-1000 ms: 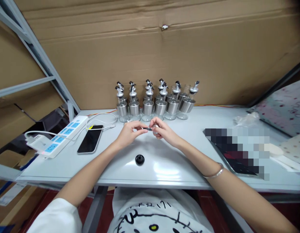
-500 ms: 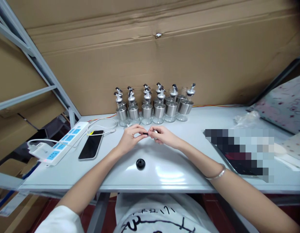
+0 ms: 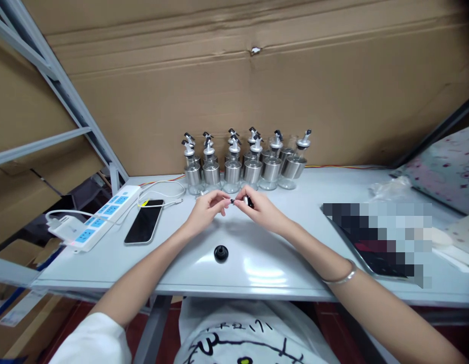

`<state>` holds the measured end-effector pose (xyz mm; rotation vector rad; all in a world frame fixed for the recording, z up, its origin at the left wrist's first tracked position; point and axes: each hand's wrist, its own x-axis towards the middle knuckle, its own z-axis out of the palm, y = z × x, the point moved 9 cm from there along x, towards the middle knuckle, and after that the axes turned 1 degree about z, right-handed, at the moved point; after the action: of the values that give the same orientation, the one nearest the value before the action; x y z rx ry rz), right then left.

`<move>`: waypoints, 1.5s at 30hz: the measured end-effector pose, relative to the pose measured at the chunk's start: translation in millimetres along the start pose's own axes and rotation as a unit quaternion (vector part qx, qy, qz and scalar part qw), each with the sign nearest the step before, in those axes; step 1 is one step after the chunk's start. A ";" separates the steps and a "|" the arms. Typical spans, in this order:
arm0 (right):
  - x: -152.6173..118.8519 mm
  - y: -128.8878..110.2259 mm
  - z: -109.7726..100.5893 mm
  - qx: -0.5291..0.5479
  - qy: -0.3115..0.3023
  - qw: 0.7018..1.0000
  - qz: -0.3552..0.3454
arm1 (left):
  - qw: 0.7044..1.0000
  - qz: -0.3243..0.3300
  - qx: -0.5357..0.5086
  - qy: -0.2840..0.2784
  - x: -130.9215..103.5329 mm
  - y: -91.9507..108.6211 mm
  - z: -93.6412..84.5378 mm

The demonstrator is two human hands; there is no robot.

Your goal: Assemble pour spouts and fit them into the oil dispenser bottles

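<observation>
My left hand (image 3: 207, 210) and my right hand (image 3: 260, 208) meet above the table, in front of the bottles. Between their fingertips is a small black piece (image 3: 232, 201), too small to name; both hands pinch at it. Tucked in my right hand is a silver and black pour spout (image 3: 248, 201), partly hidden by the fingers. On the table nearer to me lies a round black stopper (image 3: 221, 254), apart from both hands. Several glass oil bottles (image 3: 233, 172) with steel sleeves and silver pour spouts stand in rows behind my hands.
A white power strip (image 3: 107, 215) with a plugged-in charger and white cable (image 3: 162, 183) lies at left, beside a phone (image 3: 144, 222). At right are a dark, pixelated flat object (image 3: 365, 247) and a clear plastic bag (image 3: 391, 188). Cardboard (image 3: 204, 91) walls the back.
My right fingers have shifted, so more of the silver and black pour spout shows in that hand. The small black piece remains between my fingertips. The view has moved slightly.
</observation>
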<state>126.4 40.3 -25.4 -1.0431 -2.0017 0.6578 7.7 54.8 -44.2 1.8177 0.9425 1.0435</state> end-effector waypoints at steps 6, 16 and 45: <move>-1.2 11.8 8.6 0.168 -0.021 0.984 0.058 | 0.999 0.021 0.005 -0.035 -2.9 7.2 5.5; -3.6 19.6 19.1 0.313 -0.055 0.941 0.114 | 0.997 0.045 0.007 -0.067 -4.1 15.1 11.1; -3.0 10.2 15.0 0.241 -0.024 0.969 0.057 | 0.997 0.043 0.006 -0.061 -5.2 15.6 9.6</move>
<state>119.8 41.9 -42.5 -0.8512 -1.7033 1.1714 17.5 41.5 -34.7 1.9232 0.8046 0.9678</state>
